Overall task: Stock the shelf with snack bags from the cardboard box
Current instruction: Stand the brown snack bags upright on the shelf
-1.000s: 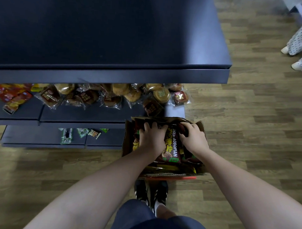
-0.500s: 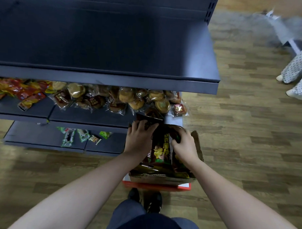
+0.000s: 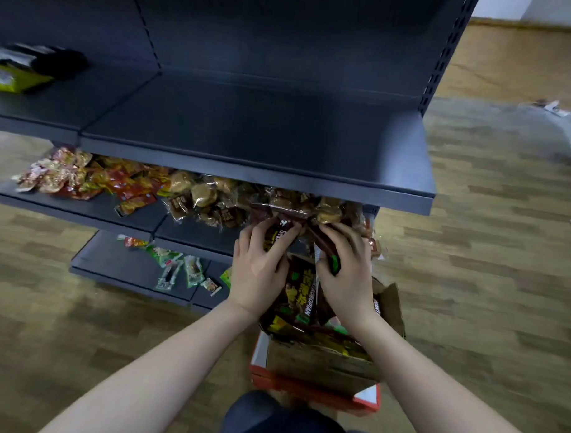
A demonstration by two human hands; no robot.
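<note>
- A dark grey metal shelf unit (image 3: pixel 248 143) fills the view from 9 to 1 o'clock; its upper board is smooth and matte, and its front lip overhangs the tier below.
- That overhanging lip stands just above both hands, so the clear-wrapped round brown buns (image 3: pixel 207 194) heaped on the middle shelf are partly hidden.
- Crinkled red and gold foil packets (image 3: pixel 84 180) lie at 9 o'clock on the same tier; small green and white sachets (image 3: pixel 178 271) are scattered on the bottom shelf.
- A blurred green and black package (image 3: pixel 20 67) sits at 10 o'clock on the upper board.
- The left hand (image 3: pixel 259 267) curls its grip round a glossy dark brown snack bag with white lettering (image 3: pixel 277 232), held against the bun pile.
- The right hand (image 3: pixel 343 270) clenches another dark brown snack bag with a green patch (image 3: pixel 328 250), just beside the first.
- Below the wrists, at 6 o'clock, a worn brown cardboard box (image 3: pixel 321 363) with open flaps holds more shiny brown and yellow snack bags (image 3: pixel 301 294).
- The box rests on a red-and-white flat board (image 3: pixel 365 397) on the wood-grain plank floor (image 3: pixel 485 288).
</note>
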